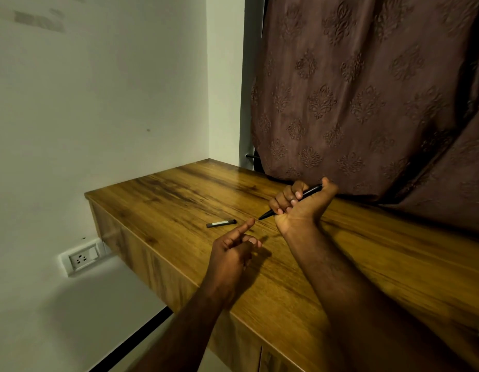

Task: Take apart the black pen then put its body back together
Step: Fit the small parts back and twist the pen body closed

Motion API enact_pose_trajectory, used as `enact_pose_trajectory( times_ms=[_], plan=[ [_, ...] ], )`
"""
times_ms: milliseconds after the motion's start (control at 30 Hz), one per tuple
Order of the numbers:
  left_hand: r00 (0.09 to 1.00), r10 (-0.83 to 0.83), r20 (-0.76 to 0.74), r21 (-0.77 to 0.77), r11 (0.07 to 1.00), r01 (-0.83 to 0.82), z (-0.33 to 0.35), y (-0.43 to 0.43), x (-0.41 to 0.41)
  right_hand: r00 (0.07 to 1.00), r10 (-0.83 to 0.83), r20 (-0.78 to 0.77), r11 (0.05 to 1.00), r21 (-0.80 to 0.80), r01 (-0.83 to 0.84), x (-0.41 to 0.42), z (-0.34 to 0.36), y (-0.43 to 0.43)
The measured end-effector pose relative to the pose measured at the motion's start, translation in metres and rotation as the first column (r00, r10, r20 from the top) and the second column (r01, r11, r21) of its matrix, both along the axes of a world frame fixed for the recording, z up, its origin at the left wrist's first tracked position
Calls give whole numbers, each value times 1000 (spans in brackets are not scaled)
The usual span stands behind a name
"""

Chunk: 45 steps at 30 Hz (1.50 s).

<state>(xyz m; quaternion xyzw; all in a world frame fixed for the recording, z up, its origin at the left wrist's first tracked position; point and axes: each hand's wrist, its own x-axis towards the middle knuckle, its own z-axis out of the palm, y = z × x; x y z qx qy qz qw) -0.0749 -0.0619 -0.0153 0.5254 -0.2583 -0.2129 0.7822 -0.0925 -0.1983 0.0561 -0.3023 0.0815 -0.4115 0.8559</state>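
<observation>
My right hand (302, 201) is closed in a fist around the black pen (309, 192), held above the wooden table (179, 194). The pen slants, its writing tip (261, 218) pointing down and left, its back end sticking out by my thumb. My left hand (233, 251) hovers just below and left of the tip, forefinger stretched toward it, the other fingers loosely curled, nothing in it. The pen's black cap (221, 223) with a pale clip lies flat on the table, left of the tip.
The table's left edge drops off close to the cap, with a white wall and a wall socket (81, 257) beyond. A brown patterned curtain (367, 89) hangs behind the table, right behind my right hand.
</observation>
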Motion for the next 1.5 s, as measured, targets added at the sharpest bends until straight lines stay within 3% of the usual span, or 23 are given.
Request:
enact_pose_trajectory(
  times_ms=[267,600,767,900,1033,1133,1267,1333,1433,1500],
  plan=[
    [997,-42,-58,-46,998,39,0,0,1,1000,1,-10,1000,10,-1,1,-1,6],
    [997,-48,-56,11,999,49,-4,-1,8,999,-12,-40,999,39,13,2,-3,12],
    [985,-68,-162,-42,997,62,-6,-1,11,999,-29,-43,999,35,30,6,-9,16],
    [979,13,-204,-74,997,-28,-5,-4,7,996,-41,-74,997,59,46,12,-16,19],
    [972,166,-165,-6,986,-169,-6,-6,6,985,-62,-163,993,84,77,20,-24,24],
    [960,205,-189,-7,978,-210,-5,-8,6,973,-91,-212,994,42,102,25,-30,27],
    [938,278,-208,-23,957,-289,-4,-7,11,920,-155,-359,979,-183,93,25,-41,18],
    [930,333,-158,0,941,-337,-5,-1,22,907,-121,-403,962,-272,7,19,-48,10],
    [896,423,135,135,888,-440,-6,12,46,890,-90,-448,939,-335,-74,13,-57,3],
    [874,424,238,187,863,-469,-5,21,62,868,-107,-485,888,-440,-136,12,-59,5]
  ],
)
